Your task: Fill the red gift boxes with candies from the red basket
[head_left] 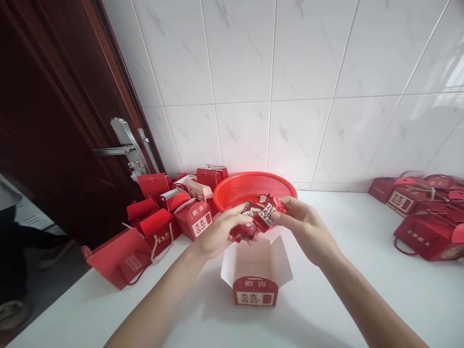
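Observation:
My left hand is closed around several red wrapped candies, above and just behind an open box. My right hand pinches a red and white wrapped candy beside them. The box is red outside and pale inside, with its flaps spread, standing upright on the white table; its inside looks bare where it shows. Behind my hands sits a red plastic basket with a mesh wall, partly hidden by them.
Several red boxes crowd the table's left side, some open. More red boxes with cord handles stand at the right edge. A tiled wall rises behind. At the left are a dark door and a person's shoes.

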A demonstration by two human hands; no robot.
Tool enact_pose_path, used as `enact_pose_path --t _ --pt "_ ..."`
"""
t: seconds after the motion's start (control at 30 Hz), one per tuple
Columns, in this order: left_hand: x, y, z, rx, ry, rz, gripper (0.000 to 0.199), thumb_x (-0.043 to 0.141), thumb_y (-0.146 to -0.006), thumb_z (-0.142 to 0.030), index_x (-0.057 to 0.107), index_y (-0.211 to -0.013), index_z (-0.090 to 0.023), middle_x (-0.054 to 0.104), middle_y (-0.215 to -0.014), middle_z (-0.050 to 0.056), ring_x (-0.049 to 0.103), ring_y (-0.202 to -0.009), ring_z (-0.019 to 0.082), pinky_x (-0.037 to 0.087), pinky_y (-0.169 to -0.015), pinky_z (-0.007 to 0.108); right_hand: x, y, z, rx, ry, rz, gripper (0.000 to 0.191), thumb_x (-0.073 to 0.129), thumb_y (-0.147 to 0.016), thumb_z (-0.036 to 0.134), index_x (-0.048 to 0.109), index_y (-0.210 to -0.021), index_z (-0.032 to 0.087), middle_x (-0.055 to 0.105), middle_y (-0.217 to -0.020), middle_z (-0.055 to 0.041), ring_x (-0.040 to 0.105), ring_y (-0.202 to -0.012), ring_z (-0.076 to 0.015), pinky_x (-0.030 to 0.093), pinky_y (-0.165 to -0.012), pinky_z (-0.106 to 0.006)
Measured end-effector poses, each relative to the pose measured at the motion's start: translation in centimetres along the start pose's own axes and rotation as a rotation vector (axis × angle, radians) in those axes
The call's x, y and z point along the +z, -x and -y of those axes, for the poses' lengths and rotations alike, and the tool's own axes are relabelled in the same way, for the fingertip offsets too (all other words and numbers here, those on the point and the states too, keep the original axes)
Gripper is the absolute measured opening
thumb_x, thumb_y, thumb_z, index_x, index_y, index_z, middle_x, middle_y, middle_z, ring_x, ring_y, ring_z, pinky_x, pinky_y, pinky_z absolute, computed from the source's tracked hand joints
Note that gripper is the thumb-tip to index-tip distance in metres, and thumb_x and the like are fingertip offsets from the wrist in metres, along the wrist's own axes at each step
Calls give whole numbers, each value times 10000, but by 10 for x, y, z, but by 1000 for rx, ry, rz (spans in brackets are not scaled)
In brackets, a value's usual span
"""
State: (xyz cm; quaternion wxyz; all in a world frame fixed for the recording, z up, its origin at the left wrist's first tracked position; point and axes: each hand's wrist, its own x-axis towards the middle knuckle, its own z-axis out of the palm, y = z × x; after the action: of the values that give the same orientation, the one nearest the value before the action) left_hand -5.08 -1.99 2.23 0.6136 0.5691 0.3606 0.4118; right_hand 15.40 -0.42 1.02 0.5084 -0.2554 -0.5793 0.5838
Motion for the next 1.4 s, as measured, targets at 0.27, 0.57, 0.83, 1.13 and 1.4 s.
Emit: enact_pose_path --t 0.27,0.57,0.83,1.13,1.4 --pt "-4 -5 2 -13 95 -80 187 691 -857 -236 705 -1016 -137 732 -974 88 680 -830 186 576 -725 301 -3 -4 0 134 -152 -59 194 804 -747 298 664 -839 200 673 -823 -12 627 -782 -177 515 -761 -340" --pt "1 0 1 50 -195 -46 379 679 -918 -443 675 -1197 -186 710 -952 57 660 -699 137 469 -507 205 7 0 -5 133 -37 34 230 766 -813 351 662 -931 183 716 -863 -33 656 -762 -174 504 -718 -325" --pt "-4 0 -3 -46 12 9 344 527 -847 -219 684 -1151 -180 697 -982 61 641 -869 170 422 -624 249 0 0 0 108 -14 -54 262 783 -786 352 655 -957 201 739 -964 -45 686 -899 -211 513 -818 -368" --pt "-12 17 -12 -83 -447 188 664 631 -772 -145 530 -1419 -253 635 -1304 71 609 -1164 239 475 -952 371 0 6 17 70 252 134 138 669 -875 295 641 -955 187 695 -932 -44 666 -855 -187 563 -766 -336" --pt "3 30 -20 -143 -1016 247 363 692 -791 -287 615 -1137 -213 678 -1060 45 650 -875 229 498 -716 320 2 9 22 81 285 231 102 648 -882 251 639 -951 177 702 -974 -61 703 -892 -227 623 -768 -390"
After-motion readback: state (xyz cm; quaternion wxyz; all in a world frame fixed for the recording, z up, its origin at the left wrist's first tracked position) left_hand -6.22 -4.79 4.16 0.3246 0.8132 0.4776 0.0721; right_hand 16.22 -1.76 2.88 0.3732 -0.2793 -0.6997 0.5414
